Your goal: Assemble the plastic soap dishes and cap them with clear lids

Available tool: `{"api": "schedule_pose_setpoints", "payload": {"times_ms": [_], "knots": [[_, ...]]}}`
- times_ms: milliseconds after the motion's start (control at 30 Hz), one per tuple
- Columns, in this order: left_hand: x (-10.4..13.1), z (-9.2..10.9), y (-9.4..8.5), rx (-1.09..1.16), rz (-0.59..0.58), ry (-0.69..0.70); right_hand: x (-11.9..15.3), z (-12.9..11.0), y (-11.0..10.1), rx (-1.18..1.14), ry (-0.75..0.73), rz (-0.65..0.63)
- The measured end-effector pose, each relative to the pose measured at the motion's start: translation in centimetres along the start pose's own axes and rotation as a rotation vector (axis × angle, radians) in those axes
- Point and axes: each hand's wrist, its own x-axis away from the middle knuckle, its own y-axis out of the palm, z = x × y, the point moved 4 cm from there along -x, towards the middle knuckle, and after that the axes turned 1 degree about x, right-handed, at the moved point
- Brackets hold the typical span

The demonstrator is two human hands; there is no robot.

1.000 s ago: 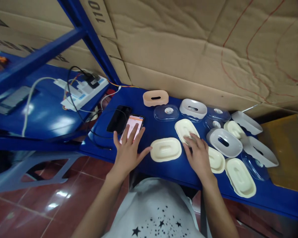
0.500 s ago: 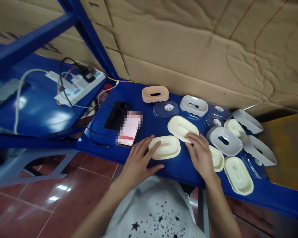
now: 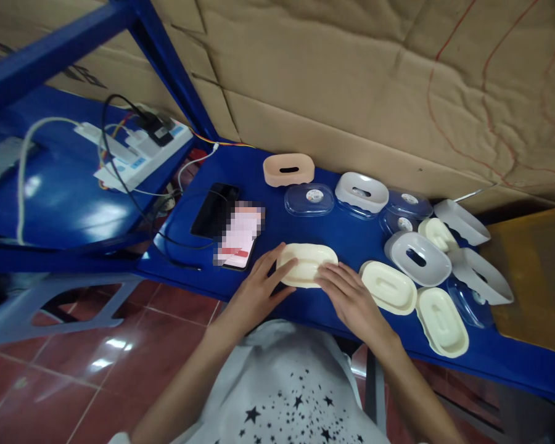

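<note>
Between my two hands is a cream oval tray (image 3: 306, 254) with a raised ridge in its middle. My left hand (image 3: 261, 283) grips its left end, fingers over the rim and thumb along the near side. At the right end, my right hand (image 3: 349, 300) has its fingers closed over the edge, hiding that part. Whether a second tray lies underneath is hidden. To the right of my right hand lie another cream tray (image 3: 388, 287) and a tilted cream tray (image 3: 443, 322), both close to the table's front edge.
Slotted oval shells stand behind: a peach one (image 3: 288, 170), a white one (image 3: 361, 192) and a grey one (image 3: 417, 258). Clear lids (image 3: 309, 200) lie among them. Left are a lit phone (image 3: 239, 234), a dark phone (image 3: 215, 209) and a power strip (image 3: 143, 154). A carton (image 3: 534, 277) stands right.
My right hand has moved left, from the upper cream tray to the one at my left hand. That upper tray no longer shows in its former place.
</note>
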Motion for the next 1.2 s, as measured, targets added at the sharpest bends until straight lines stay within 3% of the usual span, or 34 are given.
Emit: {"api": "schedule_pose_setpoints", "payload": {"times_ms": [300,400,533,767,867,1033,1200], "knots": [[-0.1,0.2,0.1,0.007,0.022,0.01,-0.3,0.5,-0.4,-0.076,0.048,0.057],[-0.4,0.1,0.4,0.007,0.027,-0.03,-0.1,1.6,-1.4,-0.1,0.097,0.15],[-0.7,0.4,0.6,-0.053,0.038,0.038,0.3,4.1,-2.6,-0.03,0.228,0.233],[-0.2,0.8,0.0,-0.104,-0.031,0.058,0.2,5.3,-2.5,0.054,0.226,0.138],[0.2,1.1,-0.7,-0.138,-0.021,0.071,1.7,5.1,-3.7,0.105,0.245,0.158],[1.2,1.1,-1.6,-0.167,-0.094,0.088,6.7,4.3,-5.9,0.17,0.371,0.255],[0.6,1.5,-1.9,-0.214,-0.103,0.089,9.7,3.0,-4.7,0.141,0.482,0.277]]}}
